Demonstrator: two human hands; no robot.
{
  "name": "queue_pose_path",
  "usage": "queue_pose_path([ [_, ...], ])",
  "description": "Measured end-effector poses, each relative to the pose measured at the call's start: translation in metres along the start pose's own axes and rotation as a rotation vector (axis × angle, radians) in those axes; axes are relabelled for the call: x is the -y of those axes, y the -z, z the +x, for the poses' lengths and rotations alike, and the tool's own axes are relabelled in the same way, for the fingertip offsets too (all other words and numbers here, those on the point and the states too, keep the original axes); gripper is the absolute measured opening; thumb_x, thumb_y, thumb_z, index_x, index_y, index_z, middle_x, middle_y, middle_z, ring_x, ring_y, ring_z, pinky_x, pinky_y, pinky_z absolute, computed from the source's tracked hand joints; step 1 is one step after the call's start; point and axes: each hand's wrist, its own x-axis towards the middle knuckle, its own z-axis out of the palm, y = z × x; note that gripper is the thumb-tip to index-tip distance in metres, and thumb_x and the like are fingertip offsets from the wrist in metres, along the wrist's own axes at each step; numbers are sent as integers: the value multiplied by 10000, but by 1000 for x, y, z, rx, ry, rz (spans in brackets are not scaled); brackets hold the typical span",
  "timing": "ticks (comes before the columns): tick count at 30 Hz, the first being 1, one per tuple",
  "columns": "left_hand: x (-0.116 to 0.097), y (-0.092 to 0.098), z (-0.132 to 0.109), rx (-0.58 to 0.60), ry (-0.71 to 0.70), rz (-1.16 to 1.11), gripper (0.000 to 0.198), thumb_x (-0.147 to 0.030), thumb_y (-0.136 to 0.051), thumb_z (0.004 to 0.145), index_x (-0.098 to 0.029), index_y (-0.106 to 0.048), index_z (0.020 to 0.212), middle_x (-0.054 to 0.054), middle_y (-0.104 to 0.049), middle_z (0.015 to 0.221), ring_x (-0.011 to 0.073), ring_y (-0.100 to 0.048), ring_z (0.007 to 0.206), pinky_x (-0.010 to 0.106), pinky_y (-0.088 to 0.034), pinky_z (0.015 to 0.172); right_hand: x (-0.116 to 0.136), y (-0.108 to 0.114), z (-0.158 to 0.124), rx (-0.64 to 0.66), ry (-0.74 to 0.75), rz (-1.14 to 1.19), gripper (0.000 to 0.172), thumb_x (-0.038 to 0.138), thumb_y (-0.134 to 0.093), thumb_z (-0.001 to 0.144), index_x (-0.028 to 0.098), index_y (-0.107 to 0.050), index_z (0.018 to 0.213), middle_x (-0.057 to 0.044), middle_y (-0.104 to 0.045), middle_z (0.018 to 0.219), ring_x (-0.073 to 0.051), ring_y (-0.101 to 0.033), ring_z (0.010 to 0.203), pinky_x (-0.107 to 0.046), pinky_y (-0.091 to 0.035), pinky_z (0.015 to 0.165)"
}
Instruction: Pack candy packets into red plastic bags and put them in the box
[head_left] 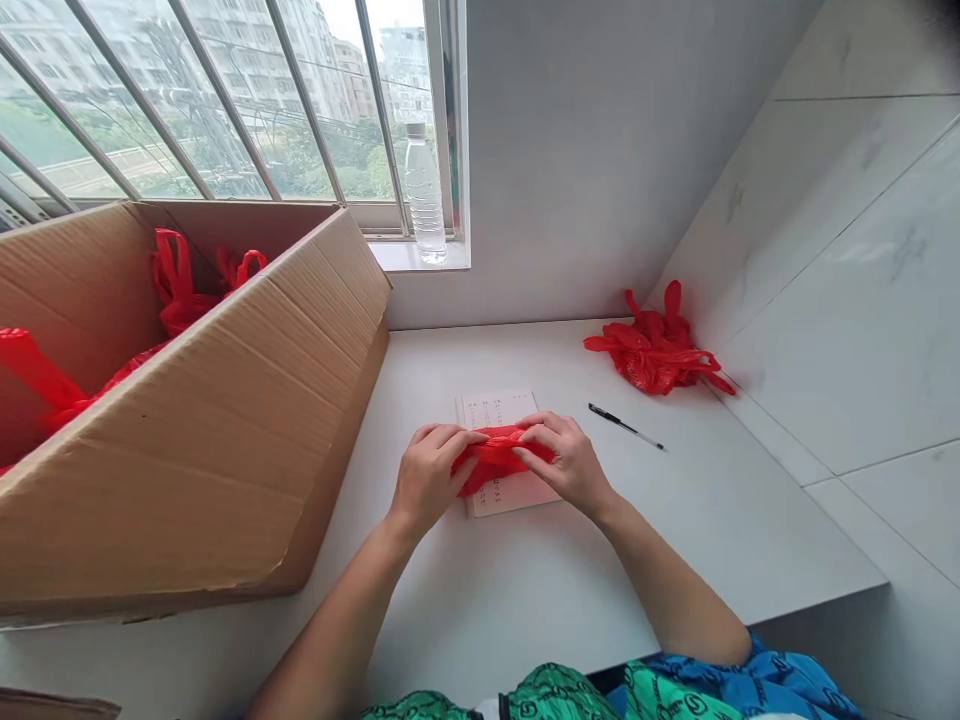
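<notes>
A red plastic bag (491, 462) is stretched between my two hands, just over a notebook (517, 495) with handwriting on its page. My left hand (435, 470) pinches the bag's left end, thumb below and fingers on top. On the other side, my right hand (566, 460) grips the right end in the same way. The bag hides the middle of the page. To the right of the notebook lies a black-capped pen (626, 427), touched by neither hand.
A large open cardboard box (202, 440) with red bags (176, 290) inside stands at the left. Bunched red bags (660, 345) lie at the back right against the tiled wall (847, 290). A plastic bottle (425, 200) stands on the sill by the barred window.
</notes>
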Motion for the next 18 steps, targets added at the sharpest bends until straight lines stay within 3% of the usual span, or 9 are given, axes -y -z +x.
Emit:
queue_pose_path([
  [4,12,13,1,-252,319,-357,231,-354,-533,950,-195,-699,977,29,-711,886,180,-644,837,287,-492,779,-18,14,3,-239,-160,131,209,337,-569,914,233,-557,734,-32,-676,979,-202,-633,917,-377,-499,853],
  [7,13,21,3,-370,447,-636,251,-409,-583,916,-178,-652,988,46,-694,946,195,-646,914,282,-516,791,-28,27,5,-264,-232,201,169,374,-567,900,230,-583,813,-47,-671,963,-206,-639,891,-383,-526,841],
  [8,11,23,3,-363,434,-687,251,-400,-593,909,-182,-635,1027,56,-686,993,202,-642,958,296,-522,829,-27,30,6,-252,-238,204,160,387,-573,896,230,-602,915,-57,-674,1010,-212,-644,905,-396,-534,848],
  [10,1,29,3,-314,355,-728,282,-355,-605,901,-199,-602,1137,78,-656,1114,217,-619,1059,338,-511,927,-17,33,5,-310,-194,154,298,392,-583,892,234,-572,1145,-85,-654,1142,-238,-640,1002,-439,-533,894],
  [12,-11,37,1,-238,232,-714,283,-297,-596,903,-212,-601,1174,90,-628,1165,228,-593,1114,378,-483,996,0,35,2,-479,-39,41,366,344,-597,888,251,-534,1236,-99,-615,1223,-264,-609,1107,-480,-512,944],
  [14,-24,45,-2,-160,118,-667,186,-237,-552,914,-210,-653,1068,89,-625,1128,226,-591,1094,399,-469,1014,19,36,-2,-594,197,-50,351,255,-605,877,284,-548,1221,-82,-626,1172,-263,-610,1097,-476,-518,923],
  [16,-34,52,-5,-92,47,-633,187,-191,-476,916,-196,-660,885,84,-632,1068,216,-608,1014,418,-475,996,34,33,-5,-504,391,-92,299,192,-597,872,311,-583,1146,-45,-664,1031,-235,-647,954,-422,-543,808],
  [18,-39,56,-8,-43,23,-629,236,-169,-406,898,-188,-605,772,89,-647,1056,215,-617,963,457,-466,1005,41,26,-7,-224,416,-135,185,186,-550,908,302,-618,1035,-12,-678,878,-196,-648,792,-363,-526,697],
])
